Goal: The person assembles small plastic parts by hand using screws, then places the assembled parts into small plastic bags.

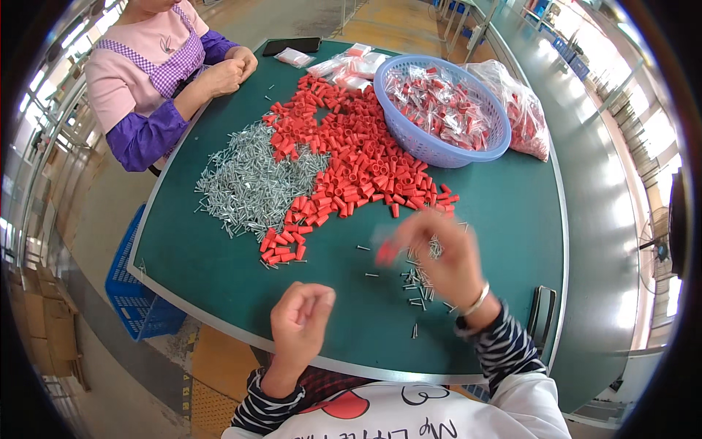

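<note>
My right hand is above the table, pinching a small clear plastic bag with red pieces, blurred by motion. Below that hand lies a loose group of silver screws. My left hand is over the table's near edge, its fingers curled toward the thumb, and nothing shows in them. Beyond both hands spreads a heap of hollow red plastic plugs. A big pile of silver screws adjoins it on the left.
A blue plastic basket at the back right holds many filled bags. Beside it leans a large clear sack of red pieces. Flat plastic bags and a black phone lie at the far edge. Across the table sits a person with purple sleeves.
</note>
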`<action>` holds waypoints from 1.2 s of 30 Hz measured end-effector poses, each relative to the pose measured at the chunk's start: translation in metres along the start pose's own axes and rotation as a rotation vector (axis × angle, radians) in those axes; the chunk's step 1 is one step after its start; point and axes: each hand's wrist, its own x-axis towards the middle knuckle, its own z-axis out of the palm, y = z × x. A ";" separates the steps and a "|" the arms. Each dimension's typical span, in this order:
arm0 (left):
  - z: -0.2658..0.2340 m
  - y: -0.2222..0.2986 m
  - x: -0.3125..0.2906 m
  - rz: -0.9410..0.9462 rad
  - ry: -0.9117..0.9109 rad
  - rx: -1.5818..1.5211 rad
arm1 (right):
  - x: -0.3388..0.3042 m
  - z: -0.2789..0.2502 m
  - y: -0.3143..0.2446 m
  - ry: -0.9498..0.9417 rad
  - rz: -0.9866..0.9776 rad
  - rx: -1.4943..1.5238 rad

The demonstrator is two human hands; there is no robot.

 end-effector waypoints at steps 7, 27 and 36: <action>0.003 0.009 0.001 -0.308 -0.026 -0.456 | 0.041 -0.030 0.020 0.391 0.019 -0.143; 0.019 -0.002 -0.014 -0.291 -0.054 -0.551 | -0.037 0.083 -0.008 -0.145 -0.267 -0.172; 0.013 -0.007 -0.020 -0.290 -0.022 -0.332 | -0.044 0.070 -0.004 -0.090 -0.014 0.199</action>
